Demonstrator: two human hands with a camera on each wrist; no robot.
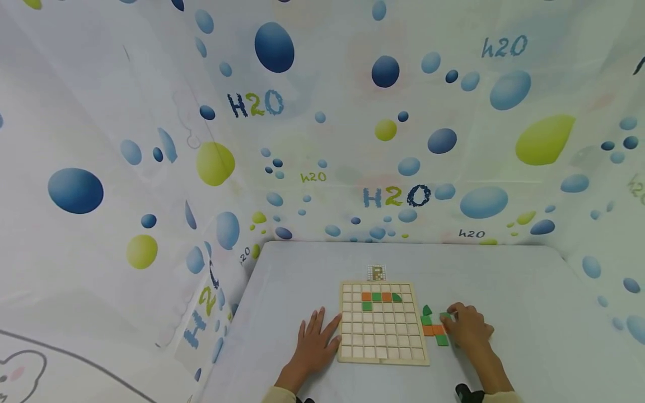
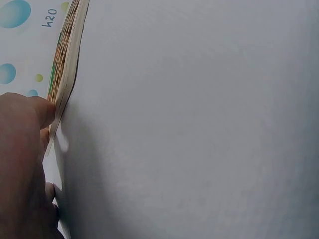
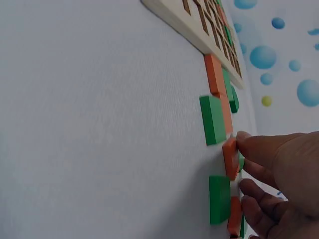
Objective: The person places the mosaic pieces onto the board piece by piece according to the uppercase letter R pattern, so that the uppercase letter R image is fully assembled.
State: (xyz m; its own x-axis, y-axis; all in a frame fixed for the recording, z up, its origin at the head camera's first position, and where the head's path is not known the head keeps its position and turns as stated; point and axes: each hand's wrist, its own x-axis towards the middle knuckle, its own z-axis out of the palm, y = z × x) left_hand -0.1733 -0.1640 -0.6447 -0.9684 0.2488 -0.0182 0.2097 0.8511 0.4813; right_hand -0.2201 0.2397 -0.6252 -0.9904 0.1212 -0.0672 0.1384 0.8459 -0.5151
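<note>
A square wooden grid board (image 1: pixel 384 362) lies on the table, its upper cells holding orange and green tiles (image 1: pixel 376 297). My left hand (image 1: pixel 313 348) rests flat at the board's left side with spread fingers, the thumb touching the edge, as the left wrist view also shows. To the right of the board, my right hand (image 1: pixel 468 326) bends over a group of loose tiles (image 1: pixel 441 340). Its thumb and forefinger pinch an orange tile (image 3: pixel 231 159) in the right wrist view. Green tiles (image 3: pixel 213 119) lie beside it; the hand hides part of the group.
A small pattern card (image 1: pixel 376 272) lies just beyond the board's far edge. White cloth covers the table (image 1: pixel 292 274). Printed sheets with blue and green drops (image 1: pixel 322 212) stand behind and at the sides.
</note>
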